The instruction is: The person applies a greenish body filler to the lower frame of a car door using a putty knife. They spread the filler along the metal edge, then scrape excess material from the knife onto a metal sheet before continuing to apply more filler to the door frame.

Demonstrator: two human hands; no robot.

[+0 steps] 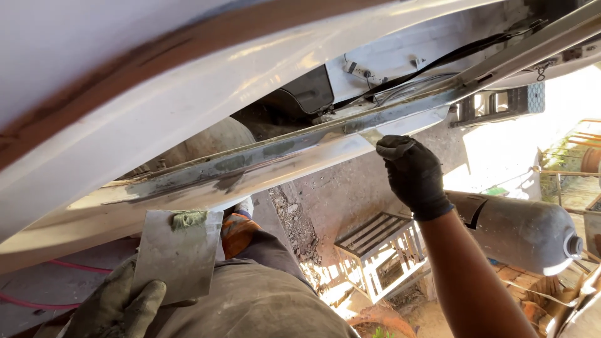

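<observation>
The right hand (pixel 413 178), in a black glove, is raised to the underside of a white vehicle body, its fingers pinched on a small spreader (pixel 372 136) whose pale blade lies flat against the sill (pixel 275 156). The sill is a long bare-metal strip running from lower left to upper right, blotched with grey-green filler (pixel 233 164); the blade touches it near the upper right end of the smeared stretch.

The left hand (pixel 116 307), in a dirty grey glove, sits low at the bottom left, fingers closed on the lower edge of a flat metal plate (pixel 178 253). A dab of greenish filler lies on the top edge of the plate, just under the sill and well apart from the right hand.

Between the arms, the person's grey trousers (pixel 263 300) fill the bottom middle, with an orange glove (pixel 236 230) or cloth beyond the knee; the view there is too cramped to tell which. Below the right forearm stands a pale slatted crate (pixel 379 253) on dirt ground, and to its right lies a grey gas cylinder (pixel 519 228). A black cable (pixel 438 61) runs along the body above the sill.
</observation>
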